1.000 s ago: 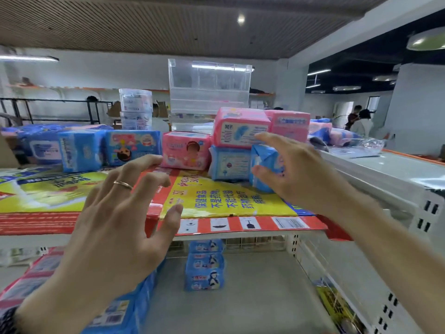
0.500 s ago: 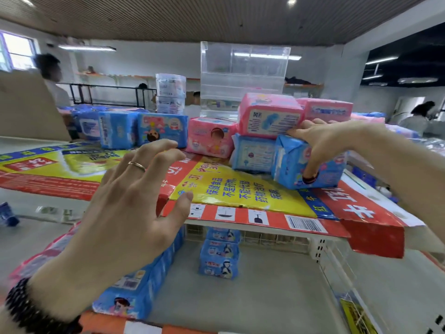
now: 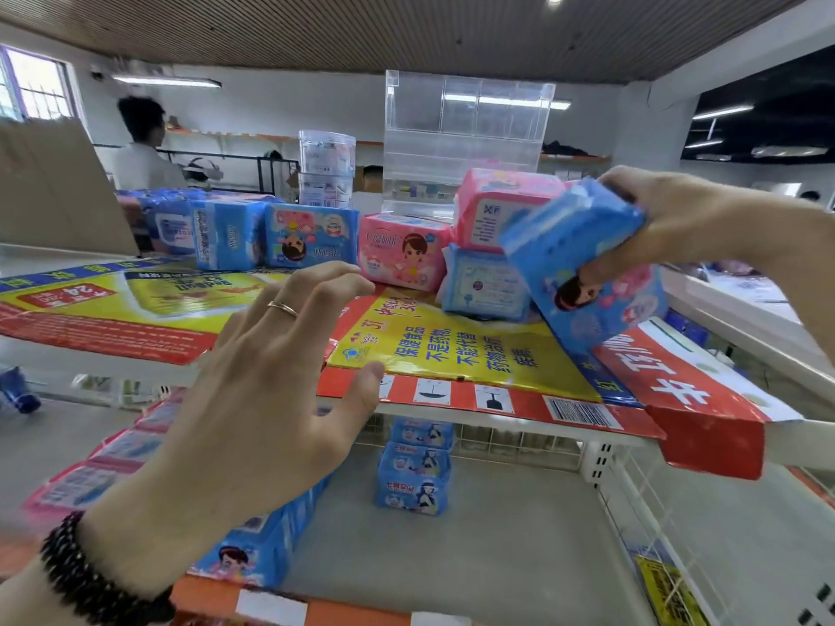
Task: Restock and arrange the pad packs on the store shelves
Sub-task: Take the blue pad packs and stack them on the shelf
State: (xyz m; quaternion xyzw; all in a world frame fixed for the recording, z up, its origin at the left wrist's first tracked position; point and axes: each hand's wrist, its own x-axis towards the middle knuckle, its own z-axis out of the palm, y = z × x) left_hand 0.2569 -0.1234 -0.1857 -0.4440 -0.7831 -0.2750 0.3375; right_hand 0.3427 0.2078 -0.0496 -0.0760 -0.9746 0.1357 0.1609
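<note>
1. Where the view begins, nearest the camera, the left hand hovers with fingers spread wide and holds nothing; it bears a ring and a dark bead bracelet at the wrist.
2. Under that hand, on the lower shelf, a row of blue pad packs lies at the left, and a small stack of blue packs stands towards the back, well apart from the row.
3. Above, the upper shelf is lined with flattened printed cardboard in yellow, red and blue, one red flap hanging over the right front edge.
4. At the right, the right hand has its grip closed over the top of a blue pad pack, which is tilted, its lower corner close to the cardboard; I cannot tell whether it touches.
5. Just behind that pack, a pink pack sits on a light blue pack; to the left follow a pink pack with a cartoon face and further blue packs in a line.
6. Behind the packs stand a tall clear plastic box, small items dimly visible at its bottom, and two stacked clear tubs whose contents are too blurred to name.
7. Far left, a person in a white top stands by a black rail.
</note>
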